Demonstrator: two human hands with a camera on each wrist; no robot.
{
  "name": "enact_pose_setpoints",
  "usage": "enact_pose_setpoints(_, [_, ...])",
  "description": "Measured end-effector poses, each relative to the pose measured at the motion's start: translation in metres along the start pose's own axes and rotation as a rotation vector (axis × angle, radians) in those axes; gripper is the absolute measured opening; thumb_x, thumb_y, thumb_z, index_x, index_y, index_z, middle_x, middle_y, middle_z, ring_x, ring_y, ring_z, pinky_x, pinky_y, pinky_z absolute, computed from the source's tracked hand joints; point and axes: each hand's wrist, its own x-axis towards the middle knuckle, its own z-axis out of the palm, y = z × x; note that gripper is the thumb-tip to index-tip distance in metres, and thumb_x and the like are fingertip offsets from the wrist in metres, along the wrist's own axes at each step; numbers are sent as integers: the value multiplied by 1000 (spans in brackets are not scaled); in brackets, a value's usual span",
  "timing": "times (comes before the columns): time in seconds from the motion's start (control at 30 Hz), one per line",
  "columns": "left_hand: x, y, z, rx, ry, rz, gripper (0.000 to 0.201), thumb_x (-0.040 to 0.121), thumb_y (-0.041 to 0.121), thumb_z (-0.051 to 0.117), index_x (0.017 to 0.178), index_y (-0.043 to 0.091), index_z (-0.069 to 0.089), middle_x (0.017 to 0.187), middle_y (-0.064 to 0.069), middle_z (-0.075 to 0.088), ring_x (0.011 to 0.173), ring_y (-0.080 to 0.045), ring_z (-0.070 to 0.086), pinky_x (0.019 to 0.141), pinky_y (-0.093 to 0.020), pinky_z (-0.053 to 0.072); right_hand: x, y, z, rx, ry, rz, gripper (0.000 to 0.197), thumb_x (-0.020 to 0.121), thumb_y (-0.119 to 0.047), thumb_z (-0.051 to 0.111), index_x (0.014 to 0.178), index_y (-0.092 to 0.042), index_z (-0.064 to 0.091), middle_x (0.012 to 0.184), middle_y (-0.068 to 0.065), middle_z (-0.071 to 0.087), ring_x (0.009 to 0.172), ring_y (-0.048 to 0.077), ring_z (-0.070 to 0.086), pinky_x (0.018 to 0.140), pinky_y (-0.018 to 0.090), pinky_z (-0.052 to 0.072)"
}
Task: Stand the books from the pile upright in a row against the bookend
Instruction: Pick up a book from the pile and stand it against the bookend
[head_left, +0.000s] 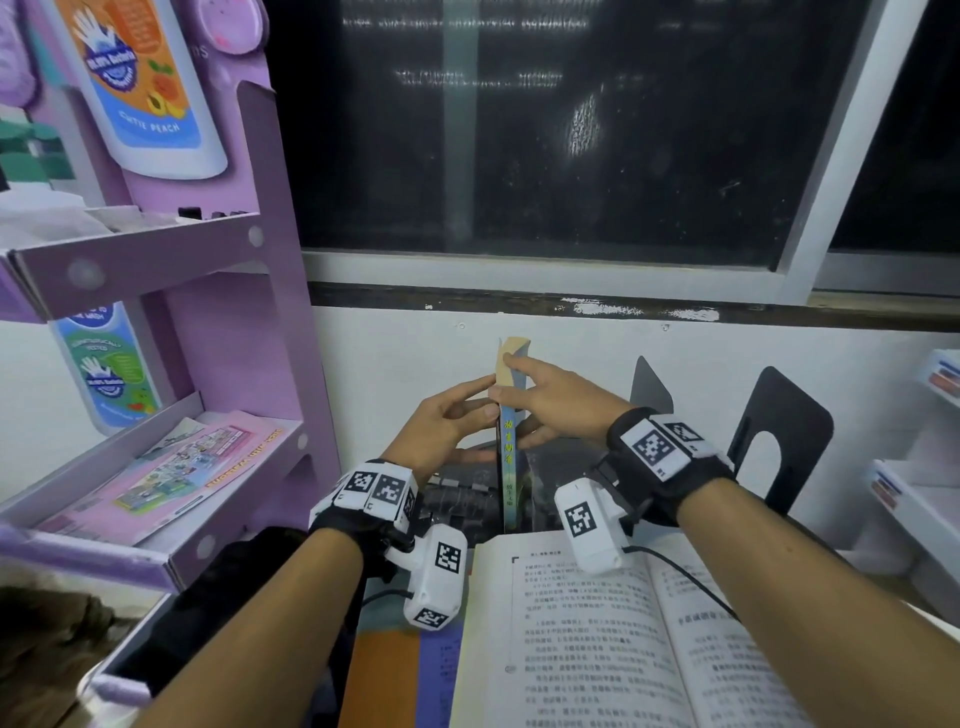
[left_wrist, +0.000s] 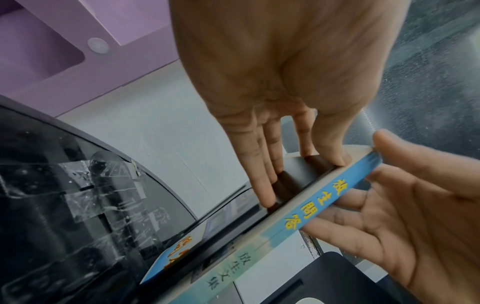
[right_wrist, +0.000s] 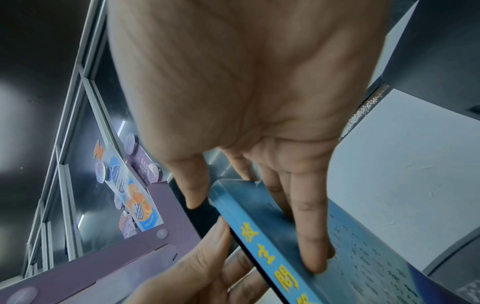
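A thin book with a blue spine and yellow lettering (head_left: 506, 467) (left_wrist: 319, 199) (right_wrist: 259, 246) stands upright, spine toward me, in the middle of the head view. My left hand (head_left: 447, 426) (left_wrist: 272, 82) presses straight fingers flat on its dark left cover. My right hand (head_left: 561, 395) (right_wrist: 246, 82) pinches the book, thumb on the left side and fingers on the blue right cover. One black metal bookend (head_left: 779, 441) stands to the right, and another (head_left: 649, 384) rises behind my right hand. An open book (head_left: 597, 639) tops the pile near me.
A purple cardboard shelf (head_left: 234, 312) with leaflets stands close on the left. The white wall and a dark window are just behind the book. White boxes (head_left: 924, 499) sit at the right edge. A dark, taped surface (left_wrist: 91, 195) lies under the book.
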Motion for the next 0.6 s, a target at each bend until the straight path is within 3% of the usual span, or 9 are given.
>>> enact_pose_setpoints(0.1, [-1,-2,-1,-9,-11,11,43,91,8,61,131,23,57,121,-4,67,104,-17,68,80,-40,59,-3,3,1,65,-30,-15,69,97,-31,56,154,-25,18,147,13,42,100,26,68,80,37,59])
enact_pose_setpoints(0.3, [0,-4,-1,4,-28,35,52,88,0,61,135,21,53,123,-1,65,95,-13,70,81,-37,59,-3,4,1,143,-43,-26,67,98,-21,54,154,-19,17,144,13,46,111,26,63,89,45,55])
enact_pose_setpoints(0.6, [0,-5,-1,76,-35,72,51,92,2,57,140,17,48,129,-6,60,102,-15,66,81,-34,59,1,5,6,194,-18,-40,59,99,-18,52,152,-20,26,143,13,49,120,28,58,98,51,49])
